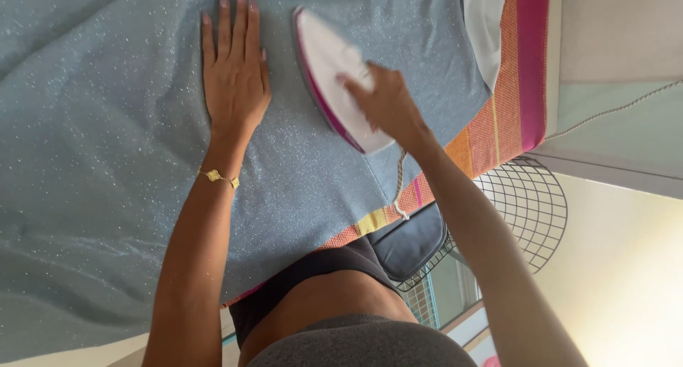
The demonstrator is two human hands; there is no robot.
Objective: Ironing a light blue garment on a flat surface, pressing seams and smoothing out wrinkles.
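Observation:
A large pale blue glittery fabric [92,146] is spread flat over a striped orange, yellow and pink ironing board cover [509,89]. My left hand [233,68] lies flat on the fabric, fingers together and stretched out, with a gold bracelet on the wrist. Just to its right, my right hand [384,100] grips the handle of a white and pink iron [329,72], which rests on the fabric with its tip pointing away from me. A braided cord [400,185] hangs from the iron's rear.
A black wire chair [530,203] with a dark cushion [409,242] stands at the lower right beside the board. A white cloth [487,25] lies at the board's far right end. Pale floor lies beyond.

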